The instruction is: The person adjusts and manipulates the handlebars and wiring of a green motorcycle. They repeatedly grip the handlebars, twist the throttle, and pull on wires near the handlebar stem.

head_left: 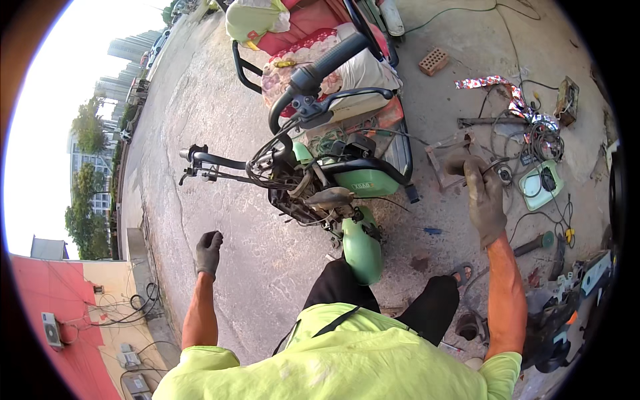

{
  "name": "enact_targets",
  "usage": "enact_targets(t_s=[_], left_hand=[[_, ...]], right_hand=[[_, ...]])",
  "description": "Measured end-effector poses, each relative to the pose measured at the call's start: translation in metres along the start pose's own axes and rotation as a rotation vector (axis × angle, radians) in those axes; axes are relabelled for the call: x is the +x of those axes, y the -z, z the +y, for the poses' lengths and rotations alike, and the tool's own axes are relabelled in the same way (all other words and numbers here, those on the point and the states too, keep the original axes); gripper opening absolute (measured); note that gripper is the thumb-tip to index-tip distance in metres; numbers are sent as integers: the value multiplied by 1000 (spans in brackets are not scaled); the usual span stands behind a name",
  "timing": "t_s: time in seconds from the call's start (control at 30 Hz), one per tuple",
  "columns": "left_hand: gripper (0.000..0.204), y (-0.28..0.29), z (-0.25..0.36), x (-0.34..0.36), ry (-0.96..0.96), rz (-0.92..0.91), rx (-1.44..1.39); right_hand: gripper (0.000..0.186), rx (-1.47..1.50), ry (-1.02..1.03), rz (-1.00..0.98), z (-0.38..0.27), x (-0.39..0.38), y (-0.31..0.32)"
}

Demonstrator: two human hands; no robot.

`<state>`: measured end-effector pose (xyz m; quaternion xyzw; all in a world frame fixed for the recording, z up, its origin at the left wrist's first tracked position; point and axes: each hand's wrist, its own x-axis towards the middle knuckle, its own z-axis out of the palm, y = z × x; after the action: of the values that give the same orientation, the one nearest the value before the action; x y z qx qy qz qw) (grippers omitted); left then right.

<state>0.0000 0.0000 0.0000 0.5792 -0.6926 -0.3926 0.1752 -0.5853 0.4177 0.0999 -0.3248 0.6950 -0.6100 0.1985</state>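
Nearest: L hand, gloved, over concrete ground nr its L edge; grip curled, can't tell if tips meet. Trike midway betw. L & R edges, green front fender by the knees. Blue-handled screwdriver to R. R hand, gloved, raised twd R edge; grip bent, can't tell if clamped on anything. Farther: handlebar w/ exposed wiring, then brick.

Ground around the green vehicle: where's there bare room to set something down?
The widest bare ground lies left of the handlebars, running down between the left hand and the black trousers. It's crowded right of the right hand: tangled cables, a green-and-white container.
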Motion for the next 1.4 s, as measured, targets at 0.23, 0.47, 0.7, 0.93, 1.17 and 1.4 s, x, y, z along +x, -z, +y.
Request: enact_targets(t_s=[0.23, 0.47, 0.7, 0.93, 1.17, 1.4], left_hand=[[29, 208, 201, 82, -594, 492, -147], [41, 207, 260, 222, -684, 297, 193], [57, 198, 285, 251, -342, -40, 370], [61, 183, 266, 259, -321, 147, 442], [63, 182, 272, 261, -267, 102, 351], [62, 183, 261, 279, -299, 73, 354]], right_hand=[[37, -207, 591, 65, -193, 158, -147], [52, -1027, 94, 31, -166, 259, -199], [51, -917, 99, 44, -149, 268, -196], [51, -935, 170, 35, -145, 270, -202], [54, -1090, 176, -136, -139, 292, -183], [55, -1038, -31, -119, -153, 284, -189]])
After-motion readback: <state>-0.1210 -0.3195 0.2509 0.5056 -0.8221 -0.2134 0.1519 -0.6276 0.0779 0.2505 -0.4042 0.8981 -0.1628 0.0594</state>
